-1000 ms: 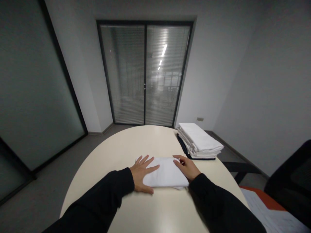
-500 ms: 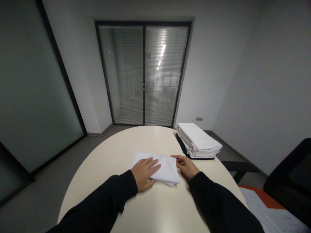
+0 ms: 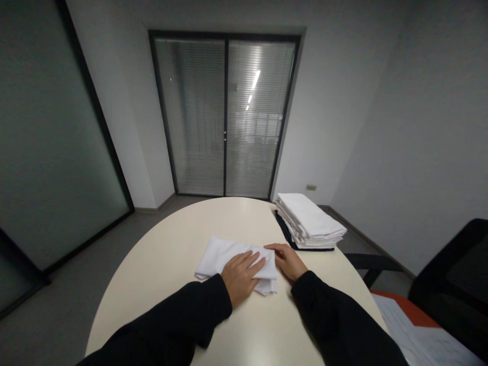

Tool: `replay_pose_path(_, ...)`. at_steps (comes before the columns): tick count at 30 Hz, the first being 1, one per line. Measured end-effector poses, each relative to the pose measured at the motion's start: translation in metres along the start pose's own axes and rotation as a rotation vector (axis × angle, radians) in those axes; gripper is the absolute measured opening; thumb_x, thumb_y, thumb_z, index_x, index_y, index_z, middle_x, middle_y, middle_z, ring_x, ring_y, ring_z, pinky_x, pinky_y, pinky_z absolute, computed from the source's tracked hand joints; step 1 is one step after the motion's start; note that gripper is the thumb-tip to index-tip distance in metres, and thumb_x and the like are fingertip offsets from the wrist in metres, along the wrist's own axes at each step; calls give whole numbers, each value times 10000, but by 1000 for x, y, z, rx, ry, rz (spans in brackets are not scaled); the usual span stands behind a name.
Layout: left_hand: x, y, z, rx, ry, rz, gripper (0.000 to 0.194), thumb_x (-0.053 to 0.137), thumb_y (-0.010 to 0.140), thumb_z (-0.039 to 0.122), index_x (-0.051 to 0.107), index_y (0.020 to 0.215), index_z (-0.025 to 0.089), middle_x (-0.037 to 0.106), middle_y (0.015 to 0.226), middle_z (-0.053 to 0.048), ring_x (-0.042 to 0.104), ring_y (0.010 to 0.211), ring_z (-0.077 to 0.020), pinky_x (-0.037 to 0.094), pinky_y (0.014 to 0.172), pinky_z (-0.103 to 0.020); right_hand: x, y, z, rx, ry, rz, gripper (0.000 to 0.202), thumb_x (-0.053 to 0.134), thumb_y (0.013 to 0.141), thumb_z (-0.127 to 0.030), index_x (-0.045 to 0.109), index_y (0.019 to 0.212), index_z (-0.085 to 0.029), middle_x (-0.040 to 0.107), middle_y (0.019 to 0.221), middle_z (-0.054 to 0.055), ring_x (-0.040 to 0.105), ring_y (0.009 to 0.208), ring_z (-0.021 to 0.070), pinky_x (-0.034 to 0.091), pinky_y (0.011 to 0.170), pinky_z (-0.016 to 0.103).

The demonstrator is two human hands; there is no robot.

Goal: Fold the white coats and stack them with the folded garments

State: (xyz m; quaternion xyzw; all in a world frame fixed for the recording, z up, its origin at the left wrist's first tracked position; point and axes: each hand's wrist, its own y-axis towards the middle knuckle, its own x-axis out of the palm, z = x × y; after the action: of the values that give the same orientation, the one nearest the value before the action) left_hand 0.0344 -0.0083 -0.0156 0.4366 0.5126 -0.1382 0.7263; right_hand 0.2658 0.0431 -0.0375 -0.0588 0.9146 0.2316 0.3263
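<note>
A folded white cloth (image 3: 219, 254) lies on the round table, its layers slightly uneven at the near right corner. My left hand (image 3: 243, 277) rests flat on the right half of the cloth, fingers spread. At the cloth's right edge is my right hand (image 3: 288, 262), index finger stretched over the far right corner and the other fingers bent beside the edge. No grip on the fabric shows there. Behind my right hand stands a stack of folded white cloths (image 3: 310, 216), on top of a dark folded cloth (image 3: 285, 229).
The cream table (image 3: 163, 264) has a rounded edge. To the right stand a black chair (image 3: 457, 274) and its armrest (image 3: 375, 262). Printed papers (image 3: 423, 340) and something orange-red (image 3: 412, 309) lie low beside the table. A glass door with blinds (image 3: 224, 117) is beyond.
My left hand has slid right across the cloth, uncovering its left part. The near right corner now shows a loose lower layer. My right hand has stayed at the right edge.
</note>
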Motion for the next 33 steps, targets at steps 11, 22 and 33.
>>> replay_pose_path(11,-4,-5,2,79,-16,-182,502,516,908,391,409,1396,351,369,1482,-59,356,1329,-308,263,1092,-529,-2,6,3,125,165,-48,330,527,829,-310,685,1068,-146,715,991,84,653,911,211,497,868,354)
replay_pose_path(22,-1,-6,5,63,-9,-221,533,502,909,437,359,1418,369,292,1523,-46,255,1378,-325,199,1094,-594,-4,7,4,98,276,-116,370,519,852,-397,634,1095,-142,693,988,76,625,878,182,489,831,315)
replay_pose_path(33,-4,-7,-12,-164,-29,-138,487,373,946,390,402,1415,262,272,1530,-86,187,1402,-345,187,1102,-591,-2,3,-1,263,115,52,442,420,882,-455,658,1127,-174,684,1049,84,606,977,225,445,911,369)
